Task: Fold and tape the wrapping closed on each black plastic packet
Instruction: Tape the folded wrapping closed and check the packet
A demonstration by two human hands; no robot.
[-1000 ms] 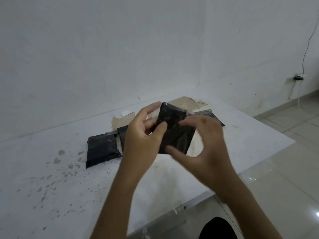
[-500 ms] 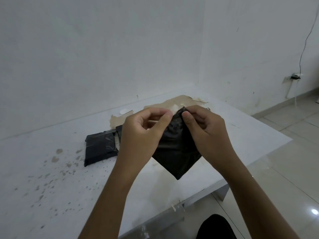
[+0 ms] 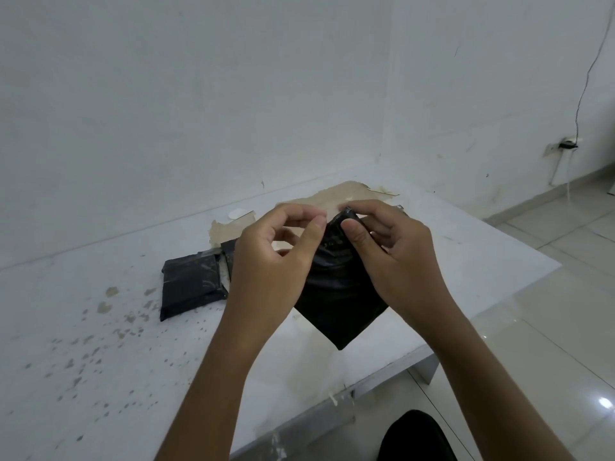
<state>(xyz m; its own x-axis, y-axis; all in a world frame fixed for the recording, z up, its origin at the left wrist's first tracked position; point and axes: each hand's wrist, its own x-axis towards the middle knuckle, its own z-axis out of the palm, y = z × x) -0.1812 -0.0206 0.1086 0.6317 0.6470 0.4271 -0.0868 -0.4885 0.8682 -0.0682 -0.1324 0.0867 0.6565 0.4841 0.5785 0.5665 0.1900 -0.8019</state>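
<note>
**Corner pinch on the held packet: keep the fold tight**

Left of centre: a wrapped black packet (image 3: 191,284) lies flat on the white table (image 3: 466,261), clear tape across it; a second one sits just beside it, mostly hidden behind the wrist.

Centre: left hand (image 3: 276,257) curled, thumb and forefinger pinched together just beside the held packet's top corner; what they grip, possibly tape, cannot be made out.

Right of centre: the held packet (image 3: 336,304) hangs point-down above the table's near edge. Right hand (image 3: 386,251) pinches its top corner, thumb in front.

Judgement: fold is being set. Keep the right pinch firm, flatten the flap before taping, avoid trapped slack or creased tape.
</note>
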